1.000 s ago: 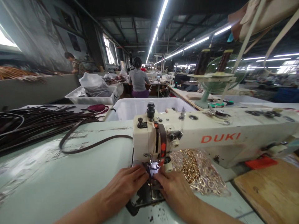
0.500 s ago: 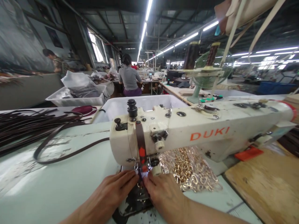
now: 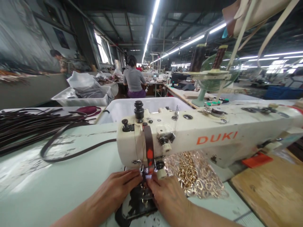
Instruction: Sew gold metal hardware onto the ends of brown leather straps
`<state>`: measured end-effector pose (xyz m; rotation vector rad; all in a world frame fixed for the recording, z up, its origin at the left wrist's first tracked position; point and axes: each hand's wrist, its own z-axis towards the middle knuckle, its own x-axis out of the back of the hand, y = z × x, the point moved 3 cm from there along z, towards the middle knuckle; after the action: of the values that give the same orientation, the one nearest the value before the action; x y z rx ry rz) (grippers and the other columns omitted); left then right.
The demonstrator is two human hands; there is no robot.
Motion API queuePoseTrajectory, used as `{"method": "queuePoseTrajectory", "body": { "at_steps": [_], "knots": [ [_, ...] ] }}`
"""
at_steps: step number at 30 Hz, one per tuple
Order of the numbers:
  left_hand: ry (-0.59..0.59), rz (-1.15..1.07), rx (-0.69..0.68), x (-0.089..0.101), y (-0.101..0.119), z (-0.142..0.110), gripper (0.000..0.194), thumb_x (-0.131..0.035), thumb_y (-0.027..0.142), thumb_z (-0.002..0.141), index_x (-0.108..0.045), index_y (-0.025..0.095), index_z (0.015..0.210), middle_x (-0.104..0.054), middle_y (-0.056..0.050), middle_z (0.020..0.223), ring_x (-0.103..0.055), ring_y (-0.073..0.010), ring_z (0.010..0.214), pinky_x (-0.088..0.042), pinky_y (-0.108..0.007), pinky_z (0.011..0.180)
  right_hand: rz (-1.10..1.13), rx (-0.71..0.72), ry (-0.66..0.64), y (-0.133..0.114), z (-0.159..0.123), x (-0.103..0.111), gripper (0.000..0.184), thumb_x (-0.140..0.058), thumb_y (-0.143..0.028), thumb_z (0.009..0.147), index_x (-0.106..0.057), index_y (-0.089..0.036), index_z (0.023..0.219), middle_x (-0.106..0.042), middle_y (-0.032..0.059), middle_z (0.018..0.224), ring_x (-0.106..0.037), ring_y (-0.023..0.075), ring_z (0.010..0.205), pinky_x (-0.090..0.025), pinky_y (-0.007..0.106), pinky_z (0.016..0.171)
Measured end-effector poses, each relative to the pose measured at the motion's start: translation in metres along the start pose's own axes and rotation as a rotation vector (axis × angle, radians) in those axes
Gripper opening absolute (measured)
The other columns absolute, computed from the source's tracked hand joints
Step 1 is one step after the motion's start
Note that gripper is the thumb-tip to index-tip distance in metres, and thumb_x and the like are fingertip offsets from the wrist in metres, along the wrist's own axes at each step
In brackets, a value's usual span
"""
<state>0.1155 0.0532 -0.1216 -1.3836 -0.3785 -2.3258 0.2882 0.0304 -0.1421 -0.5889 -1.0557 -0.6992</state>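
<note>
A white sewing machine [image 3: 180, 129] stands before me, its presser foot and needle area lit by a small lamp. My left hand [image 3: 118, 189] is at the left of the needle area, fingers pressed together on a narrow dark leather strap [image 3: 143, 181]. From the right, my right hand [image 3: 169, 194] pinches the same strap, thumb and fingertips close to the presser foot. Small gold hardware [image 3: 144, 199] shows below the fingertips, over the worn black machine bed [image 3: 136, 208]. Fingertips partly hide the strap end and the stitching spot.
A clear bag of gold metal clasps [image 3: 191, 173] lies under the machine arm. Dark straps [image 3: 35, 129] are heaped at left, with one long strap [image 3: 78, 156] curving behind the machine head. A wooden board [image 3: 272, 189] is at right; a white bin [image 3: 146, 102] stands behind.
The whole view has shifted slightly, so the machine appears a little farther right. Both hands stay at the needle area, and the gold hardware below them shows more clearly.
</note>
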Motion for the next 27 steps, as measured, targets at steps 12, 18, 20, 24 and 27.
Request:
{"method": "queuePoseTrajectory", "body": {
  "at_steps": [12, 18, 20, 24, 27],
  "knots": [
    [-0.041, -0.083, 0.077, -0.001, 0.004, 0.006, 0.028, -0.035, 0.013, 0.094, -0.061, 0.015, 0.105, -0.068, -0.010, 0.103, -0.066, -0.0195, 0.095, -0.055, -0.028, 0.084, -0.055, -0.032, -0.084, 0.004, 0.002, 0.001, 0.036, -0.055, -0.003, 0.076, -0.058, -0.018, 0.109, -0.066, 0.0082, 0.104, -0.063, 0.0209, 0.072, -0.040, 0.030, 0.055],
    [-0.009, -0.071, 0.106, -0.004, 0.003, 0.003, 0.027, -0.041, 0.011, 0.092, -0.060, 0.018, 0.109, -0.067, -0.008, 0.107, -0.064, -0.0177, 0.098, -0.054, -0.028, 0.087, -0.037, -0.037, -0.054, 0.008, -0.002, 0.014, 0.023, -0.058, -0.010, 0.081, -0.062, -0.021, 0.100, -0.067, 0.0049, 0.088, -0.061, 0.0202, 0.081, -0.042, 0.028, 0.060],
    [-0.033, -0.088, 0.124, -0.005, 0.002, 0.002, 0.029, -0.042, 0.011, 0.092, -0.059, 0.019, 0.113, -0.066, -0.007, 0.109, -0.063, -0.0182, 0.101, -0.053, -0.029, 0.089, -0.058, -0.036, -0.004, 0.010, -0.002, 0.019, 0.014, -0.059, -0.014, 0.083, -0.063, -0.020, 0.095, -0.065, 0.0055, 0.090, -0.060, 0.0208, 0.084, -0.042, 0.029, 0.060],
    [-0.051, -0.109, 0.150, -0.005, 0.001, 0.004, 0.031, -0.037, 0.013, 0.093, -0.060, 0.021, 0.112, -0.067, -0.004, 0.103, -0.063, -0.0204, 0.097, -0.056, -0.032, 0.086, -0.085, -0.058, 0.049, 0.019, 0.001, 0.025, 0.005, -0.062, -0.014, 0.081, -0.063, -0.018, 0.082, -0.063, 0.0048, 0.082, -0.057, 0.0223, 0.086, -0.041, 0.028, 0.056],
    [-0.072, -0.076, 0.141, -0.005, -0.001, 0.005, 0.029, -0.036, 0.013, 0.094, -0.060, 0.017, 0.111, -0.067, -0.007, 0.106, -0.063, -0.0219, 0.097, -0.056, -0.034, 0.085, -0.092, -0.068, 0.073, 0.023, 0.004, 0.025, 0.006, -0.059, -0.014, 0.082, -0.061, -0.017, 0.078, -0.061, 0.0061, 0.083, -0.055, 0.0233, 0.090, -0.042, 0.027, 0.056]
  ]
}}
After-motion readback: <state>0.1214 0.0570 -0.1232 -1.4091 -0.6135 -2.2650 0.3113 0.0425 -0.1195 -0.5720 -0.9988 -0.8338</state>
